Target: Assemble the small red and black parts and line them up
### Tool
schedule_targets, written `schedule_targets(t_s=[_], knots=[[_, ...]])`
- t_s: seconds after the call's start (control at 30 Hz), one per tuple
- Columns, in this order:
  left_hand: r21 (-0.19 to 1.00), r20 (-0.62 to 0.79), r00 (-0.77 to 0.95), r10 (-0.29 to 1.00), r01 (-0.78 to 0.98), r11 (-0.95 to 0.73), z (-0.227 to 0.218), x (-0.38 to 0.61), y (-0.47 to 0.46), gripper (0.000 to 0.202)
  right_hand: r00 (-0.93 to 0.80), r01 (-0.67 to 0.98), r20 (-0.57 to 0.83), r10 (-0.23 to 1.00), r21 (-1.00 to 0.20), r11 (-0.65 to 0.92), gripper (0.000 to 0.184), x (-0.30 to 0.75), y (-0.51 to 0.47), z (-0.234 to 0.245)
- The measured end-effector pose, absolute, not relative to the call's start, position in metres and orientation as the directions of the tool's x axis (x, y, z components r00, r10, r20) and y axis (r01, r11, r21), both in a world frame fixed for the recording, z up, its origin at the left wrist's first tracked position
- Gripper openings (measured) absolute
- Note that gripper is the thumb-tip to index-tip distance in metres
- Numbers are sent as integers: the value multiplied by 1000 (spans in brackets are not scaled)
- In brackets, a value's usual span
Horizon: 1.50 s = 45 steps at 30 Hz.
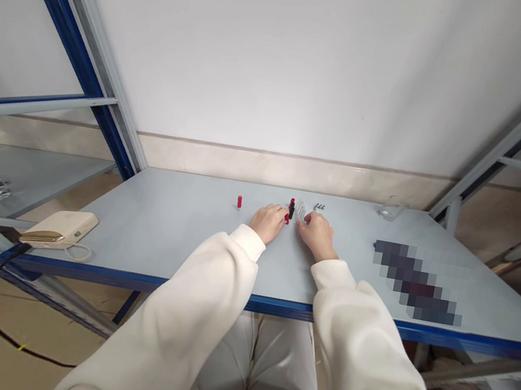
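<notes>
One black piece [291,211] between the fingers [283,214]

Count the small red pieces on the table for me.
3 red pieces: a lone one left of the left hand; a second against that hand; a third by the top of the black piece, near the right hand. The hands may hide more.

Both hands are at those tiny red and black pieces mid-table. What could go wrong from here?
The red and black pieces look upright between the left hand and right hand; a nudge could topple them. The separate red piece off to the left looks round and might roll if bumped. The small metal bits just beyond the right hand could get swept away.
</notes>
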<state>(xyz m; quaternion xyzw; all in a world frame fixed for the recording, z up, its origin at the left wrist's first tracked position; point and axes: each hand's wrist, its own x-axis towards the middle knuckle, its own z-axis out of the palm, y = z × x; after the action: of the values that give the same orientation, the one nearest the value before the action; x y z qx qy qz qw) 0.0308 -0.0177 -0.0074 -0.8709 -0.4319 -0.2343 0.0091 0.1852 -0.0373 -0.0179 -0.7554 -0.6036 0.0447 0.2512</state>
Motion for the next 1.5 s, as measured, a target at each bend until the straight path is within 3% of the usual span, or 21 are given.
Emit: schedule_targets(t_s=[0.4, 0.77, 0.9, 1.1, 1.5], knots=[[516, 434, 346, 832, 662, -544, -13, 22, -18, 8, 288, 842, 234, 928, -524, -129, 20, 189, -29, -22], [562, 483, 322, 814, 599, -570, -10, 24, -23, 6, 268, 859, 232, 935, -498, -122, 11, 190, -33, -16], [595, 508, 282, 814, 569, -568, -8, 25, -24, 6, 229, 872, 236, 944, -481, -91, 16, 190, -41, -10], [627, 523, 258, 813, 530, -571, -6, 25, -25, 6, 136, 857, 249, 959, -516, 12, 24, 187, -46, -9], [745, 463, 191, 866, 446, -496, -8, 26, -22, 3, 118, 791, 316, 941, -603, 103, 23, 185, -44, -10]])
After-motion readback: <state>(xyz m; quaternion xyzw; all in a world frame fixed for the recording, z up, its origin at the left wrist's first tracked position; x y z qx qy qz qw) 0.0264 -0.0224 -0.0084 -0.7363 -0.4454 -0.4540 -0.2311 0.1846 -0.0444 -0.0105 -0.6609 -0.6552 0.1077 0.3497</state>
